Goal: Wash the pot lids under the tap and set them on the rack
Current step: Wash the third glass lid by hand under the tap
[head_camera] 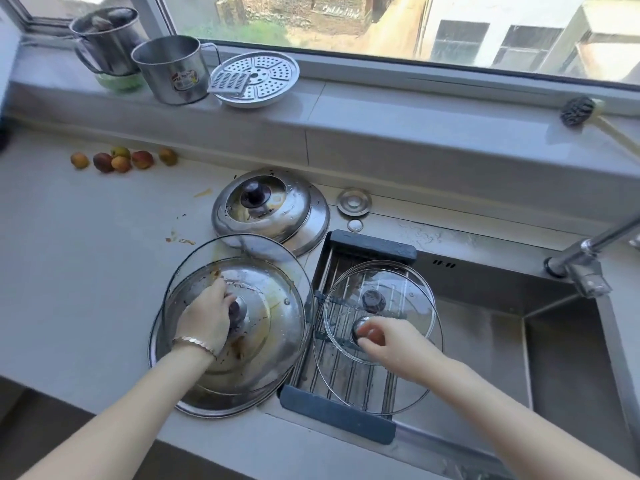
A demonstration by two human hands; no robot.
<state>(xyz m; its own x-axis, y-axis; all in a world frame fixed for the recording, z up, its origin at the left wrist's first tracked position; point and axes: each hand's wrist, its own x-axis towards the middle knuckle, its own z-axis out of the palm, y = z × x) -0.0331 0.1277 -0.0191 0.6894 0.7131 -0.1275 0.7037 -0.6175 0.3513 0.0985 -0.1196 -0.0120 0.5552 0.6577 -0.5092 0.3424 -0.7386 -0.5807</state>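
Six small fruits (121, 160) lie in a loose cluster on the bench (86, 254) at far left. Above them two steel mugs (173, 69) stand on the windowsill (381, 109), with one perforated steamer plate (263, 77) just beside them and a grater (230, 82) resting on it.

Near the bench's middle, two domed steel lids (277, 209) sit stacked at the back. In front of them is a second stack, a soiled glass lid (277, 268) over a steel lid (221, 403); how many lie beneath cannot be told. The left hand (207, 317) curls its fingers round this glass lid's dark knob.

To the right, one rack (337, 415) spans the sink (485, 341) and carries two clear glass lids, overlapping. The farther lid (398, 282) has a dark knob. The nearer lid (346, 375) has a steel knob, which the right hand (384, 341) pinches with its fingertips.

Two round metal discs (354, 201) lie behind the rack. One tap (581, 261) reaches over the sink at far right, and one brush (581, 110) rests on the windowsill.
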